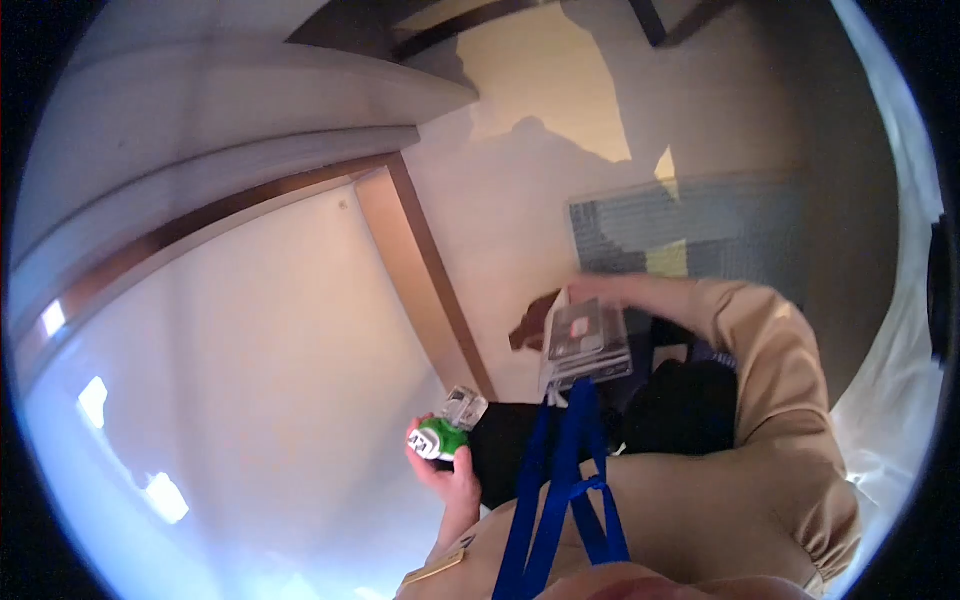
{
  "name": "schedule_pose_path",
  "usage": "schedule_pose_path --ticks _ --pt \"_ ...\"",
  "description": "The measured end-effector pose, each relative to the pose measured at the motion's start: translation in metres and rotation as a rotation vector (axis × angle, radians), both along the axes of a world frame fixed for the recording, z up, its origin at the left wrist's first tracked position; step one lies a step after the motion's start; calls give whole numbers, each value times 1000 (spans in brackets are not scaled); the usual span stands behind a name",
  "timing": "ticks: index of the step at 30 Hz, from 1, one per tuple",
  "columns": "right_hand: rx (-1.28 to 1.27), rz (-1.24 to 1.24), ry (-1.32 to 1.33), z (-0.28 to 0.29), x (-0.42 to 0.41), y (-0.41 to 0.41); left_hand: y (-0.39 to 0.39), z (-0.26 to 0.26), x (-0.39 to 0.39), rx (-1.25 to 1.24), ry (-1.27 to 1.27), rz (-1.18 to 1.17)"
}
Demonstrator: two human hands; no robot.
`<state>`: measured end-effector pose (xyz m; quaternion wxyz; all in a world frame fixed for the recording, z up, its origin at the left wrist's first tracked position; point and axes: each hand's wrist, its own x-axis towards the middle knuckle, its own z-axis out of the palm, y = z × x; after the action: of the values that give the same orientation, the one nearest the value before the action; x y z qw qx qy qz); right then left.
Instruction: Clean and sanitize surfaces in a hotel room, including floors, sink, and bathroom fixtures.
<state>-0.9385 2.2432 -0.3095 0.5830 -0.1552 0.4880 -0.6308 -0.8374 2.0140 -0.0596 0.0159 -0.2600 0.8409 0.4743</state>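
My left hand (pixel 454 480) is closed around a small green-and-white object (pixel 441 439), whose exact kind I cannot tell. A clear, blocky transparent piece (pixel 465 407) is at its upper end. Blue lanyard straps (pixel 555 480) run down my chest towards a stack of clear plastic holders or cases (pixel 589 334) with printed inserts. My right hand (pixel 589 289) is blurred at the far edge of this stack; its fingers are largely hidden, so its grip is unclear.
A pale panel or surface with a brown-edged frame (pixel 427 262) fills the left. A grey textured mat (pixel 622 225) lies beyond my right hand. A dark brown object (pixel 531 324) shows beside the stack, and white fabric (pixel 885 405) hangs at the right.
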Motion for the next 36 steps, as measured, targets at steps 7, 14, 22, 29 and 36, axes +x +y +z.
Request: schedule_pose_path --ticks 7,14,22,29,36 --pt "17 -796 -496 39 -53 29 2 2 -1 -92 26 -61" --pt "4 -1280 -224 39 -79 101 -1 -3 7 -109 -4 -95" --pt "295 -1670 139 41 -96 133 2 -5 11 -71 33 -28" --pt "343 -1503 -41 11 -88 84 -7 -5 14 -1 10 131" --pt "366 -1447 649 -4 -247 49 0 -18 41 -94 -18 418"
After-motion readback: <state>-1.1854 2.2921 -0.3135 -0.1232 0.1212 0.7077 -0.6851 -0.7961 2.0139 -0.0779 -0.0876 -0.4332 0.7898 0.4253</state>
